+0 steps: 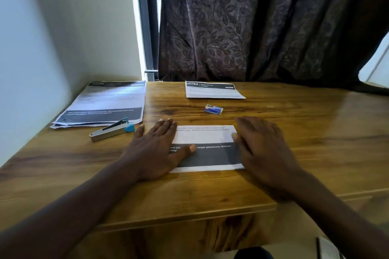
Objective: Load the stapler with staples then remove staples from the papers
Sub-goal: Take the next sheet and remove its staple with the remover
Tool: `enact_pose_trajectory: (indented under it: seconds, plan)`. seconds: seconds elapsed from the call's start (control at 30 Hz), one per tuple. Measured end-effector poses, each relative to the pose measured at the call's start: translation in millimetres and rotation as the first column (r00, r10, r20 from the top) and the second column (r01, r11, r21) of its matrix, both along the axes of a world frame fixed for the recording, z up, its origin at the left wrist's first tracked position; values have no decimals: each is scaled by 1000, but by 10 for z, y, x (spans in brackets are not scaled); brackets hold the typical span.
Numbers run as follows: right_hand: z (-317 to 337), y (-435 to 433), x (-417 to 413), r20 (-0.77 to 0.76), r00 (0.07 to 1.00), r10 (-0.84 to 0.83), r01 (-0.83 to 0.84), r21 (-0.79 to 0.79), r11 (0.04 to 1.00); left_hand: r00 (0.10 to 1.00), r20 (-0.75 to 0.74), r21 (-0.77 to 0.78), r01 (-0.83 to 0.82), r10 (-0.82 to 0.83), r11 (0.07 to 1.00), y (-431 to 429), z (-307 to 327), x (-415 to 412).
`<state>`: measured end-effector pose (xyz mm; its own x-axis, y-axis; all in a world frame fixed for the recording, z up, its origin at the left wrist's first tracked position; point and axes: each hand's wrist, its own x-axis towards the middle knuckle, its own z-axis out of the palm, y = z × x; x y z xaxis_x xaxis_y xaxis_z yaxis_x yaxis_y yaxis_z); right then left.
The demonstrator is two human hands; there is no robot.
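Note:
A folded paper (pixel 207 149) with a dark grey band lies in the middle of the wooden table (pixel 294 143). My left hand (pixel 156 149) rests flat on its left edge, fingers spread, thumb on the grey band. My right hand (pixel 264 149) lies flat on its right edge. A silver stapler (pixel 112 129) with a blue end lies to the left, closed, apart from both hands. A small staple box (pixel 213 109) sits beyond the folded paper. A stack of papers (pixel 105 103) lies at the far left, and another folded paper (pixel 213 90) at the far middle.
A white wall runs along the table's left side. A dark patterned curtain (pixel 263 23) hangs right behind the table's far edge. The table's front edge is close below my forearms.

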<state>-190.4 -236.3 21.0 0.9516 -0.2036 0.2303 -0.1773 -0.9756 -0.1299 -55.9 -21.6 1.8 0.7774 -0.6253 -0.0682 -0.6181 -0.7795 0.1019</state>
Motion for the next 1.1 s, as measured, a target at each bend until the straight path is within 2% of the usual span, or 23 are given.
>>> enact_pose_trajectory:
  seconds: [0.07,0.13,0.23,0.4,0.5,0.6,0.7,0.83,0.93,1.0,1.07,1.1]
  plan:
    - [34,99,376,191,976,104,-118,64,991,1000,-1,-13,-6,6,1000,-12,0,6]
    - [60,249,761,258,948,184,-226,143,964,1000,13,-39,-11,12,999,-10,-13,17]
    - [-1,481,1203,244,934,259,-310,200,929,999,39,-98,-24,28,995,-8,-48,44]
    - [-208,648,1497,232,925,302,-348,193,917,996,79,-261,-16,38,965,-14,-86,85]
    - [-252,626,1509,272,916,295,-355,205,912,995,99,-483,38,11,875,51,-31,42]
    - [-278,654,1496,210,931,297,-320,80,944,977,173,-633,14,124,774,290,62,42]
    - [-282,679,1492,209,937,280,-293,33,956,921,257,-620,-76,294,781,633,151,170]
    - [-266,652,1473,241,927,289,-309,47,950,888,165,-427,-327,428,843,991,182,389]
    - [-239,654,1432,289,902,321,-350,57,935,920,52,-432,-330,389,839,1070,171,466]
    - [-231,650,1413,297,890,346,-382,70,922,939,42,-468,-285,343,836,1074,159,531]
    - [-224,622,1410,305,879,367,-411,97,906,957,31,-546,-225,287,807,1044,154,582]
    - [-220,596,1415,309,874,376,-424,104,900,970,-16,-615,-201,243,763,996,166,600]
